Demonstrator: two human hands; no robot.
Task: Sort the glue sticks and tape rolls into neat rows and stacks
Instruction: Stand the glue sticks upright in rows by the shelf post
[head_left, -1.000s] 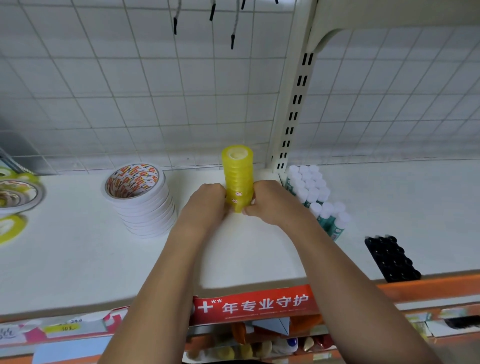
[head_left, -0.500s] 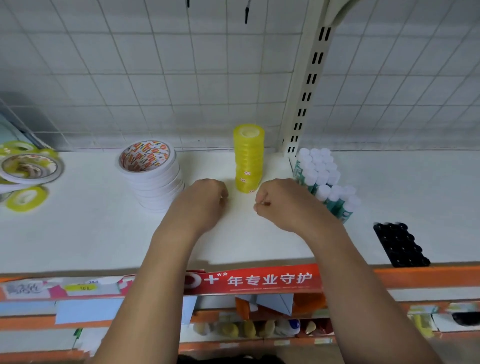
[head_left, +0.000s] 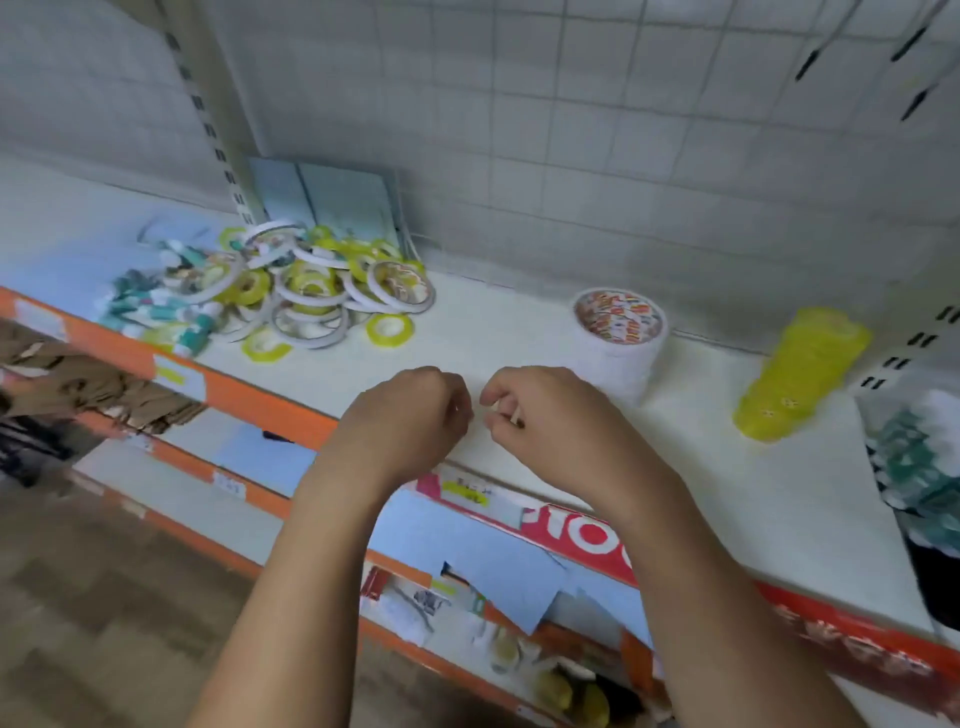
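Curled, empty left hand (head_left: 410, 410) and right hand (head_left: 540, 415) hang over the shelf (head_left: 493, 332) between loose tape rolls (head_left: 311, 291) and a white stack (head_left: 618, 343).

The glue sticks (head_left: 914, 457) are blurred and cut by the right edge.

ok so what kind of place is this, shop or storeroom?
Most likely a stationery shop aisle: orange-edged shelf with price labels on its front, slotted upright and wire-grid back panel, and bulk stock, a loose pile of tape rolls plus a white tape stack.
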